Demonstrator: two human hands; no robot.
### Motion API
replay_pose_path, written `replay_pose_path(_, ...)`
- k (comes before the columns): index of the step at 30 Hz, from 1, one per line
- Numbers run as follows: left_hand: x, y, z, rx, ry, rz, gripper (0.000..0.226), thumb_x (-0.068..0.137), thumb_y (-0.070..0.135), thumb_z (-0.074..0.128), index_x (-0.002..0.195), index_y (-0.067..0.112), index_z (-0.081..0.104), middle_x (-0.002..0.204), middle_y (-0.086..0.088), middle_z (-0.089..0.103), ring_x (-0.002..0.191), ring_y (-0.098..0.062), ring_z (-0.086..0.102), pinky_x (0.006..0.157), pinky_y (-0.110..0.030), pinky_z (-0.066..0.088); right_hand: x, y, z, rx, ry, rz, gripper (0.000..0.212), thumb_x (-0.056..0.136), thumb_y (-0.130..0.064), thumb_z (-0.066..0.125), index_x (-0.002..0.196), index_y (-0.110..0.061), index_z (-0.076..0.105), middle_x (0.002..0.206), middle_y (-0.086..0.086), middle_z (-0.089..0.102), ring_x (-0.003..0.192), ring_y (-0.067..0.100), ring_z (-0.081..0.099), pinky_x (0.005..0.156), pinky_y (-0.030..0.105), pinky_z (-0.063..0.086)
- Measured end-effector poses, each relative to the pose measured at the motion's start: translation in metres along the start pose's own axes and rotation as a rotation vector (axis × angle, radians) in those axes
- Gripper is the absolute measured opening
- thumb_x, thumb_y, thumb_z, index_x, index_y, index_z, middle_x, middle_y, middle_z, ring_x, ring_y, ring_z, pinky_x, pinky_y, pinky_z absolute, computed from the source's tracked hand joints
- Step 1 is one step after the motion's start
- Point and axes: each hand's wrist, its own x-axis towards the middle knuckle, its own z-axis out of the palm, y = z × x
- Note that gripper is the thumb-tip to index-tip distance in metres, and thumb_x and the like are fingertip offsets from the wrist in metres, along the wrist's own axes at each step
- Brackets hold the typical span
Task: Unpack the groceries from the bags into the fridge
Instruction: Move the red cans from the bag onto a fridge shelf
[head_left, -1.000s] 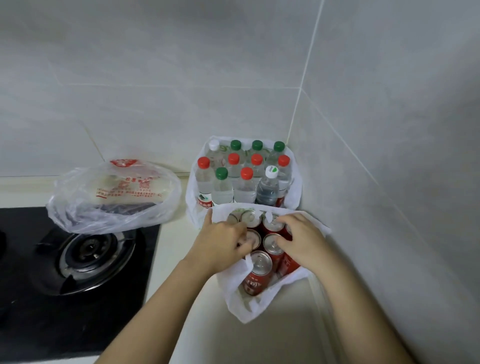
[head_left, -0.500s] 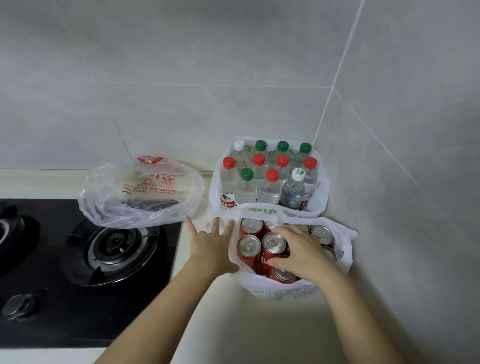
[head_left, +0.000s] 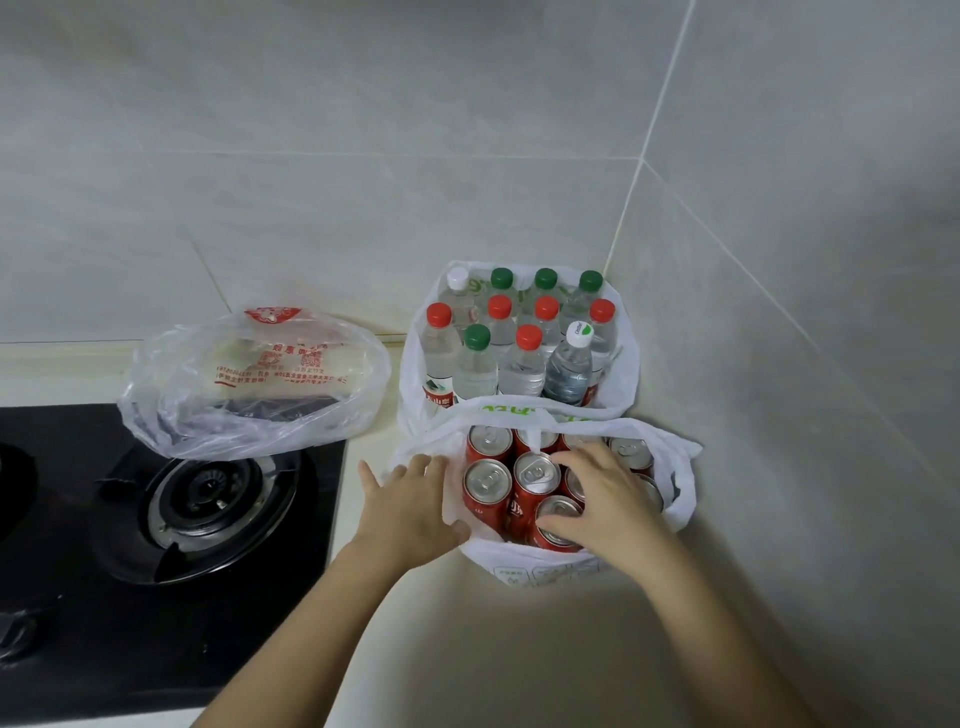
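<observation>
1. My left hand (head_left: 410, 509) is flat and open, fingers straight and spread, pressed against the outer left side of the white can bag (head_left: 675, 483).
2. My right hand (head_left: 602, 499) is inside the mouth of that bag, fingers curled over the tops of the red drink cans (head_left: 487, 478). The thumb lies on the rim of the nearest can (head_left: 556, 512). I cannot tell whether any can is actually gripped, as the palm covers the ones beneath it.
3. The cans stand upright and packed together in the bag, which sits on the cream countertop (head_left: 519, 649) in the corner of the tiled wall (head_left: 363, 156).
4. Directly behind, touching the can bag, a second white bag (head_left: 626, 364) holds upright water bottles (head_left: 524, 364) with red, green and white caps.
5. To the left, a clear plastic bag (head_left: 260, 395) with red print lies partly on the black gas hob (head_left: 78, 597), overlapping the back of the burner (head_left: 208, 499).
</observation>
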Motion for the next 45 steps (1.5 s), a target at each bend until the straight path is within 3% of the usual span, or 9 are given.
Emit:
replay_pose_path(5, -0.007, 0.017, 0.001, -0.194, 0.23, 0.053, 0.073, 0.074, 0.063, 0.059, 0.135, 0.029, 0.036, 0.138, 0.013, 0.038, 0.134, -0.015, 0.033, 0.114, -0.058, 0.007, -0.012, 0.002, -0.001, -0.04, -0.056, -0.004, 0.068, 0.07, -0.045, 0.079, 0.131, -0.031, 0.054, 0.148, -0.007, 0.028, 0.137, 0.014, 0.029, 0.107, 0.028, 0.026)
replay_pose_path(17, 0.008, 0.034, 0.027, -0.29, 0.172, -0.093, 0.065, 0.071, 0.058, 0.066, 0.123, 0.026, 0.046, 0.123, 0.01, 0.048, 0.122, -0.015, 0.044, 0.112, -0.06, 0.007, -0.025, -0.003, 0.014, -0.253, -0.017, 0.048, 0.066, 0.074, -0.051, 0.07, 0.132, -0.035, 0.043, 0.158, -0.008, 0.009, 0.14, 0.018, 0.017, 0.109, 0.037, 0.018)
replay_pose_path(23, 0.011, 0.037, 0.032, -0.435, 0.142, -0.168, 0.063, 0.067, 0.055, 0.072, 0.12, 0.027, 0.05, 0.119, 0.008, 0.051, 0.12, -0.016, 0.046, 0.11, -0.058, 0.018, -0.027, -0.005, 0.02, -0.296, -0.007, 0.069, 0.064, 0.075, -0.056, 0.07, 0.131, -0.034, 0.045, 0.161, -0.002, 0.001, 0.142, 0.024, 0.013, 0.108, 0.04, 0.02)
replay_pose_path(31, -0.019, 0.041, 0.032, -0.742, 0.313, -0.133, 0.054, 0.062, 0.043, 0.081, 0.108, 0.04, 0.054, 0.109, 0.023, 0.047, 0.115, -0.005, 0.044, 0.109, -0.048, 0.019, -0.033, -0.002, 0.016, -0.075, 0.116, 0.069, 0.056, 0.057, -0.06, 0.069, 0.109, -0.041, 0.057, 0.152, -0.024, 0.018, 0.138, 0.012, 0.021, 0.103, 0.033, 0.012)
replay_pose_path(33, -0.031, 0.043, 0.02, -0.881, 0.391, -0.094, 0.051, 0.061, 0.036, 0.085, 0.101, 0.04, 0.054, 0.104, 0.024, 0.056, 0.109, -0.001, 0.051, 0.106, -0.038, 0.03, -0.035, -0.009, 0.005, 0.016, 0.211, 0.053, 0.053, 0.056, -0.059, 0.072, 0.104, -0.04, 0.058, 0.146, -0.029, 0.027, 0.135, 0.007, 0.025, 0.099, 0.027, 0.012)
replay_pose_path(35, -0.045, 0.046, 0.0, -1.098, 0.447, -0.067, 0.049, 0.062, 0.024, 0.088, 0.099, 0.036, 0.058, 0.095, 0.022, 0.067, 0.096, 0.002, 0.061, 0.086, -0.017, 0.045, -0.037, -0.019, -0.012, 0.179, 0.256, 0.006, 0.058, 0.056, -0.05, 0.082, 0.108, -0.037, 0.059, 0.135, -0.027, 0.043, 0.129, 0.005, 0.037, 0.104, 0.031, 0.025)
replay_pose_path(37, -0.06, 0.049, -0.026, -1.173, 0.522, -0.043, 0.048, 0.065, 0.016, 0.088, 0.1, 0.033, 0.06, 0.092, 0.027, 0.068, 0.088, 0.006, 0.063, 0.072, -0.008, 0.045, -0.04, -0.032, -0.032, 0.424, 0.264, -0.036, 0.061, 0.055, -0.037, 0.088, 0.108, -0.034, 0.058, 0.113, -0.026, 0.059, 0.111, 0.002, 0.054, 0.096, 0.031, 0.043)
replay_pose_path(42, -0.103, 0.041, -0.065, -1.109, 0.648, -0.065, 0.049, 0.062, 0.029, 0.086, 0.102, 0.04, 0.06, 0.094, 0.031, 0.066, 0.089, 0.01, 0.062, 0.075, -0.01, 0.047, -0.049, -0.064, -0.058, 0.595, 0.205, -0.167, 0.053, 0.06, -0.035, 0.087, 0.103, -0.036, 0.055, 0.091, -0.027, 0.066, 0.089, -0.01, 0.06, 0.075, 0.011, 0.045)
replay_pose_path(45, -0.133, 0.028, -0.059, -1.071, 0.667, -0.135, 0.052, 0.062, 0.027, 0.087, 0.106, 0.038, 0.062, 0.095, 0.024, 0.069, 0.091, 0.005, 0.064, 0.08, -0.019, 0.05, -0.053, -0.081, -0.05, 0.649, 0.102, -0.233, 0.051, 0.061, -0.03, 0.086, 0.101, -0.037, 0.056, 0.092, -0.026, 0.065, 0.09, -0.007, 0.061, 0.078, 0.019, 0.049)
